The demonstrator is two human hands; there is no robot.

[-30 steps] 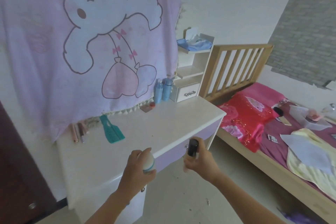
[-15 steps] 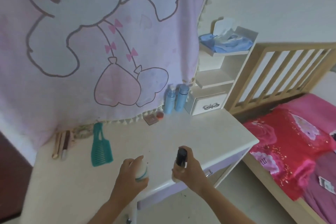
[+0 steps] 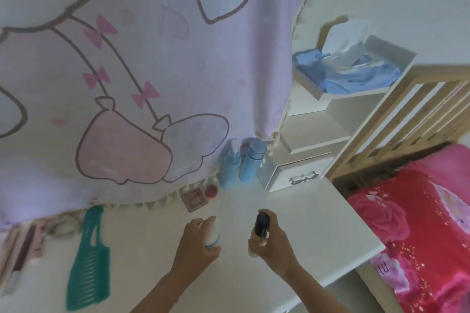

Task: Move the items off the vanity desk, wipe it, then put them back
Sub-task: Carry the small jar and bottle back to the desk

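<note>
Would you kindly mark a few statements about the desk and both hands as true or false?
1. The left hand grips a white bottle. True.
2. The right hand is empty. False: it holds a black-capped bottle.
3. The green comb lies flat on the desk. True.
4. The blue bottles lie tipped over. False: they stand upright on the desk beside the small drawer unit.
5. The blue wipes pack sits on the top shelf. True.

Soft daylight, blurry, wide-angle distortion
</note>
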